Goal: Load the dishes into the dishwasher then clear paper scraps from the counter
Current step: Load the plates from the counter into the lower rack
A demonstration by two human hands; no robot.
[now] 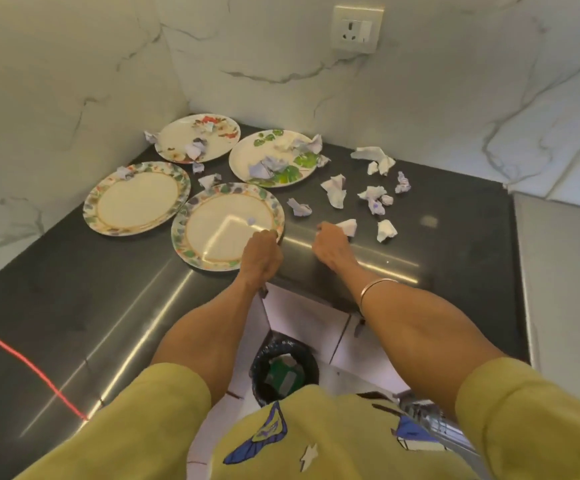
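Observation:
Several floral plates lie in the corner of a dark counter [455,258]. The nearest plate [212,233] carries one small paper bit, and my left hand [261,252] grips its right rim. To its left sits a clean-looking plate [136,199]. Two far plates, one with red flowers [197,136] and one with green leaves [274,157], hold crumpled paper. My right hand [330,242] pinches a white paper scrap [349,226] on the counter. Several more crumpled scraps [373,195] lie scattered to the right.
A black-lined waste bin [283,372] stands on the floor below the counter edge, between my arms. Marble walls enclose the corner, with a socket [356,27] on the back wall. A red cable [22,362] crosses the counter's left. A metal rack [430,420] shows at lower right.

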